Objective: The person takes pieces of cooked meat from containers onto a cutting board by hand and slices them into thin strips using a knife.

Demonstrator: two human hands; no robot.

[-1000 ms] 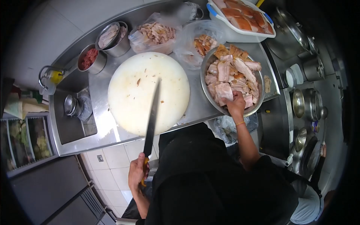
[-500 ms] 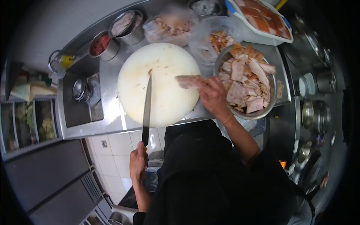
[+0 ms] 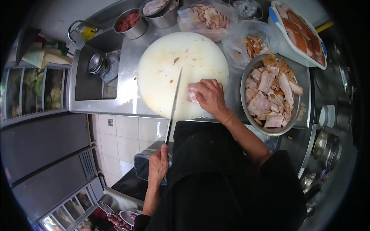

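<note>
My left hand (image 3: 157, 165) is wrapped round the handle of a long knife (image 3: 175, 101), whose blade reaches up over the round white cutting board (image 3: 162, 61). A slice of pale meat (image 3: 192, 93) lies at the right part of the board, gripped under the curled fingers of my right hand (image 3: 211, 97). The blade is just left of the slice, apart from it. To the right, a metal bowl (image 3: 243, 101) holds several pieces of cooked meat (image 3: 266, 82). Small scraps are scattered on the board.
Behind the board are a pot of red meat (image 3: 129, 22), a bag of sliced meat (image 3: 210, 17) and another bag (image 3: 252, 44). A white tub (image 3: 295, 57) holds browned slabs at the back right. A sink (image 3: 85, 86) with a tap (image 3: 70, 32) lies left.
My right hand has taken a slice from the bowl and brought it left onto the board. The knife stays in my left hand, and the view has shifted.
</note>
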